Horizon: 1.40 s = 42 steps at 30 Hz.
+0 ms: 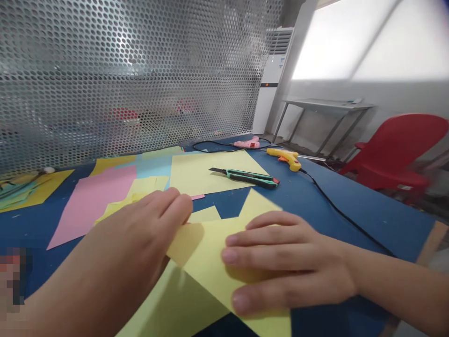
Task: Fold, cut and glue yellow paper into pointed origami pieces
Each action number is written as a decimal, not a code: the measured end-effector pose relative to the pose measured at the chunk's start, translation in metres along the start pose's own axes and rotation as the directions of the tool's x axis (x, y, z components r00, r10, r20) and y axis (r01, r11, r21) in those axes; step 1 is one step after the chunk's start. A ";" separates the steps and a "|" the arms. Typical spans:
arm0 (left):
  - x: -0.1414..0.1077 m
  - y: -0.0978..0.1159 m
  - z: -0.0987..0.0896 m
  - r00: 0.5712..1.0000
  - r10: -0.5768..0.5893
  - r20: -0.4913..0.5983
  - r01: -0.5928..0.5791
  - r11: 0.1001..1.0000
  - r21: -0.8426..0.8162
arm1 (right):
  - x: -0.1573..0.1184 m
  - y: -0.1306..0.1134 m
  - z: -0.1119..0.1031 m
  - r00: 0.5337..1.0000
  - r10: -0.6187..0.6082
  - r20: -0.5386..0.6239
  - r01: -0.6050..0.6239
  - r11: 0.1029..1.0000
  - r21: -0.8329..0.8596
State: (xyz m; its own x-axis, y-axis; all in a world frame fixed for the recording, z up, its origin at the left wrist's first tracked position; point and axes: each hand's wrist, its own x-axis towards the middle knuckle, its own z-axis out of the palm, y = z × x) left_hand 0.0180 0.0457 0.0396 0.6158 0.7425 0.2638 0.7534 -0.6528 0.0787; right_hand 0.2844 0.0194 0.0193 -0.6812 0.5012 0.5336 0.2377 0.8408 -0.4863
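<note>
A folded sheet of pale yellow paper (210, 255) lies in front of me, with a pointed flap sticking up at its far edge. My left hand (154, 210) is closed on the left corner of this paper; the fingertips are mostly hidden behind the hand. Across the right part of the paper my right hand (280, 262) lies with its fingers stretched out, pressing on it. Beneath the folded sheet, another yellow-green sheet (175, 304) shows near the bottom. Beyond the hands, a green and black utility knife (250, 178) rests with its blade out on a flat yellow sheet (196, 164).
Pink paper (101, 201), light blue paper (154, 166) and darker yellow sheets cover the left of the blue table (336, 196). A yellow glue gun (286, 158) with a black cord and a pink glue gun (247, 143) lie farther back. A perforated metal panel (133, 70) borders the table; a red chair (403, 150) stands right.
</note>
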 end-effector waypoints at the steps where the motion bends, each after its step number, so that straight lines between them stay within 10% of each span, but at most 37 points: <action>1: 0.001 -0.006 0.002 0.997 -0.038 0.063 0.038 0.999 -0.003 | 0.004 0.008 0.005 0.971 -0.208 0.120 0.215 0.975 -0.053; 3: 0.001 -0.018 0.010 0.987 -0.066 0.145 0.067 0.998 -0.003 | 0.010 0.026 0.017 0.931 -0.266 0.250 0.297 0.950 -0.097; 9: 0.003 -0.017 0.021 0.942 -0.081 0.326 0.114 0.990 -0.084 | 0.013 0.044 0.028 0.984 -0.129 0.127 0.097 0.968 0.233; 12: 0.008 0.009 0.014 0.909 -0.125 0.398 0.195 0.971 -0.140 | 0.014 0.050 0.011 0.996 0.085 -0.019 -0.085 0.996 -0.009; 19: 0.004 0.031 0.027 0.831 -0.176 0.527 0.358 0.895 -0.267 | 0.007 0.111 -0.027 0.839 0.453 -0.302 -0.542 0.746 -0.387; 33: 0.007 0.040 0.034 0.800 -0.224 0.556 0.444 0.845 -0.298 | 0.004 0.135 -0.022 0.848 0.447 -0.284 -0.529 0.691 -0.492; 42: 0.005 0.035 0.001 0.789 -0.197 0.583 0.412 0.873 -0.262 | 0.007 0.115 -0.035 0.848 0.391 -0.358 -0.522 0.735 -0.433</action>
State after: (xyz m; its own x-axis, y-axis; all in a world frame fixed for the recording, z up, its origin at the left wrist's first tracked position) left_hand 0.0471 0.0265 0.0428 0.4713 0.8017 -0.3675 0.8506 -0.3031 0.4296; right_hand 0.3311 0.1267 -0.0087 -0.2365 0.8271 0.5100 0.8299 0.4449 -0.3367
